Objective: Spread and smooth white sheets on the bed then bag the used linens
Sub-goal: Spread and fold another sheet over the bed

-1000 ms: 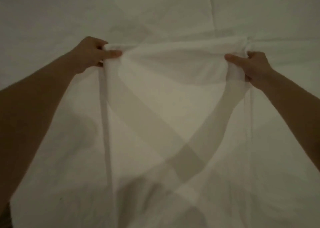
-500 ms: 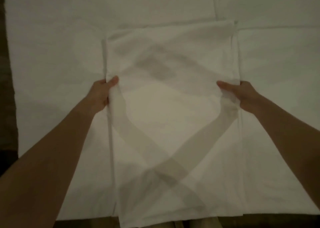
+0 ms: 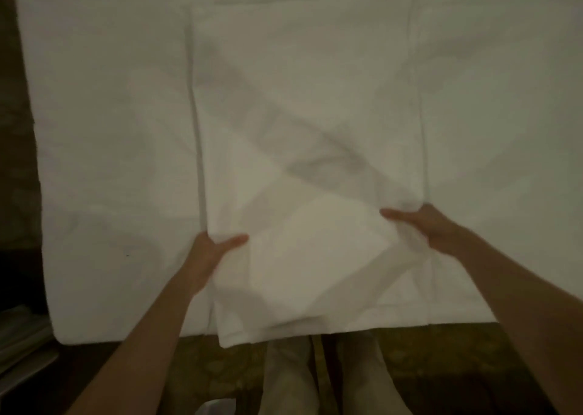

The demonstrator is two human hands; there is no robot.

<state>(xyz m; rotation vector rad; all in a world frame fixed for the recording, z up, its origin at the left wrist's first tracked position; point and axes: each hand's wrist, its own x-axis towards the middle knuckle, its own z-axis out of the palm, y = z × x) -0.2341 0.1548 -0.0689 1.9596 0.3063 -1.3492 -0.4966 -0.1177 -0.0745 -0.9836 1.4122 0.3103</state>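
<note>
A folded white sheet (image 3: pixel 303 105) lies lengthwise down the middle of the white bed (image 3: pixel 104 162), its near end hanging just over the bed's front edge. My left hand (image 3: pixel 214 250) grips the sheet's left edge near the front, thumb on top. My right hand (image 3: pixel 422 225) grips the right edge a little farther in, thumb laid over the cloth. Shadows of both arms cross on the sheet.
The bed's left edge runs down the left side, with dark floor beyond it. Patterned carpet (image 3: pixel 220 367) and my legs in light trousers (image 3: pixel 290 380) show below the front edge. Pale flat items (image 3: pixel 22 339) lie at the lower left.
My hands have drawn back toward the bed's front edge, holding the sheet's side edges. The sheet, held up a second ago, now lies flat along the bed.
</note>
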